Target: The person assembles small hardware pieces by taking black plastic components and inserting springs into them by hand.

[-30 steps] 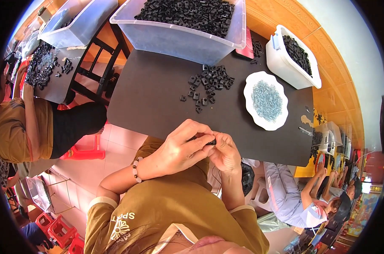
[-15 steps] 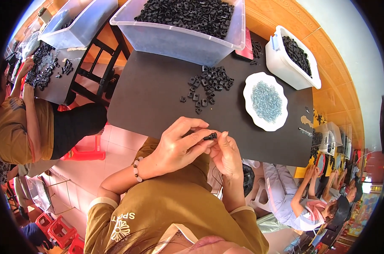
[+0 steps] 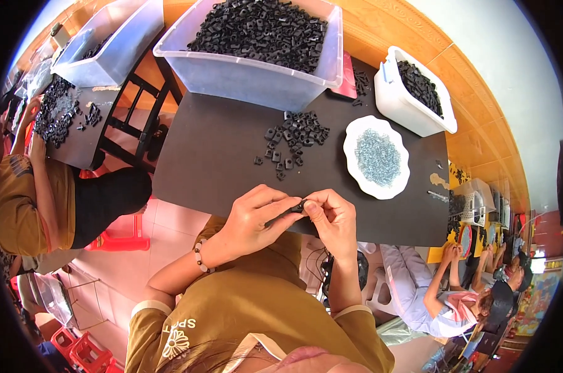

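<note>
Just past the table's near edge, my left hand (image 3: 254,219) pinches a small black plastic part (image 3: 299,206) between thumb and fingers. My right hand (image 3: 335,219) meets it there, thumb and forefinger closed on the part's right end. Fingertips cover most of the part, and whether a tiny piece is also between them is hidden. Ahead of my hands lies a loose pile of small black plastic clips (image 3: 297,133). To the right of that pile stands a white scalloped dish (image 3: 351,144) filled with tiny clear-bluish pieces (image 3: 378,156).
On the dark table (image 3: 207,149), a large translucent bin (image 3: 244,84) of black parts stands at the back. A white tub (image 3: 406,115) of black pieces is at back right, near a red object (image 3: 347,78). A co-worker (image 3: 33,199) sits left; other people work at right.
My right hand has turned and moved slightly right, its thumb and forefinger now pinching at the black part's end. The whole view has shifted a little, with the table lower in it.
</note>
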Available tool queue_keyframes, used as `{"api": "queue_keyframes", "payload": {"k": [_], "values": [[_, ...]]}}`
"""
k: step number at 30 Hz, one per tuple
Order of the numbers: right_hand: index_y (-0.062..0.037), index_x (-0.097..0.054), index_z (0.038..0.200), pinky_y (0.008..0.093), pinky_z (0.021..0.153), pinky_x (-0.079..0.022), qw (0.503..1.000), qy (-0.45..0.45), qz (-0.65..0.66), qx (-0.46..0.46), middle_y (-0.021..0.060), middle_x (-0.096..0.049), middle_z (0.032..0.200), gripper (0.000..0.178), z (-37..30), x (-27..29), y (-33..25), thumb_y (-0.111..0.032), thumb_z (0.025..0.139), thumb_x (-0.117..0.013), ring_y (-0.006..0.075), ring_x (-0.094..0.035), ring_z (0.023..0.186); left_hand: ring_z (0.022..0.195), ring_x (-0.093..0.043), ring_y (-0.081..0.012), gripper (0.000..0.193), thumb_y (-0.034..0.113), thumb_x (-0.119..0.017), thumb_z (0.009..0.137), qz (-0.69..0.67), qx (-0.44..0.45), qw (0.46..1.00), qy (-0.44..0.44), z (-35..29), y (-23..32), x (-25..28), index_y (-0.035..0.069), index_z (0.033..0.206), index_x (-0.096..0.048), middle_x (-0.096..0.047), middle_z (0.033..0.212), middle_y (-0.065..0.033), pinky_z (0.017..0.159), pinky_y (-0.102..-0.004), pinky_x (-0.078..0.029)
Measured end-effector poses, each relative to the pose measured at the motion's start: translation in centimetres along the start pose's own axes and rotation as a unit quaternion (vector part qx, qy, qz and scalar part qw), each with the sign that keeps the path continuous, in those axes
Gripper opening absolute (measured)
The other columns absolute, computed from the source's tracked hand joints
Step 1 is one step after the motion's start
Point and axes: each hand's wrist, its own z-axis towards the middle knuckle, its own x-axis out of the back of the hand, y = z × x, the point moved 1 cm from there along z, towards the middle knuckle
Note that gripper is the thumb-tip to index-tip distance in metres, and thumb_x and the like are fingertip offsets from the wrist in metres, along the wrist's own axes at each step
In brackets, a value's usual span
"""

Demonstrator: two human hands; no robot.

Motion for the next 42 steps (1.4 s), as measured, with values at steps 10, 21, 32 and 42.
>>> {"api": "queue_keyframes", "payload": {"k": [10, 21, 32, 42], "values": [[-0.0023, -0.071, 0.095, 0.0198, 0.061, -0.04, 0.995, 0.071, -0.047, 0.05, 0.0005, -0.069, 0.079, 0.024, 6.5, 6.8, -3.7, -0.025, 0.102, -0.069, 0.003, -0.051, 0.067, 0.064, -0.06, -0.0075, 0.011, 0.004, -0.075, 0.093, -0.155, 0.176, 0.972, 0.027, -0.2, -2.7, 0.7, -0.001, 0.101, -0.08, -0.074, 0.085, -0.0072, 0.06, -0.0236, -0.048], [-0.0055, -0.069, 0.087, 0.0203, 0.061, -0.041, 0.999, 0.028, 0.027, 0.033, 0.0018, -0.07, 0.076, 0.019, 6.5, 4.7, -3.9, -0.019, 0.1, -0.07, 0.0034, -0.055, 0.066, 0.064, -0.062, -0.0112, 0.011, 0.005, -0.075, 0.092, -0.131, 0.15, 0.98, 0.02, -0.4, -2.7, 0.8, 0.0, 0.101, -0.08, -0.073, 0.082, -0.009, 0.06, -0.0251, -0.051], [-0.0071, -0.066, 0.081, 0.0215, 0.062, -0.042, 0.998, 0.021, 0.047, 0.033, 0.001, -0.068, 0.074, 0.021, 5.3, 4.4, -3.6, -0.017, 0.099, -0.071, 0.0046, -0.058, 0.067, 0.065, -0.064, -0.0123, 0.011, 0.005, -0.075, 0.092, -0.115, 0.148, 0.982, 0.017, -0.4, -2.4, 0.6, 0.0, 0.101, -0.079, -0.073, 0.083, -0.0096, 0.061, -0.0252, -0.052], [-0.0068, -0.066, 0.083, 0.021, 0.063, -0.042, 0.998, 0.027, 0.055, 0.032, 0.001, -0.069, 0.076, 0.021, 4.7, 4.8, -2.8, -0.019, 0.099, -0.073, 0.0045, -0.057, 0.067, 0.066, -0.066, -0.0131, 0.011, 0.004, -0.076, 0.092, -0.102, 0.144, 0.984, 0.012, -0.4, -2.3, 0.6, 0.0, 0.101, -0.079, -0.074, 0.085, -0.0103, 0.062, -0.0257, -0.053]]}}
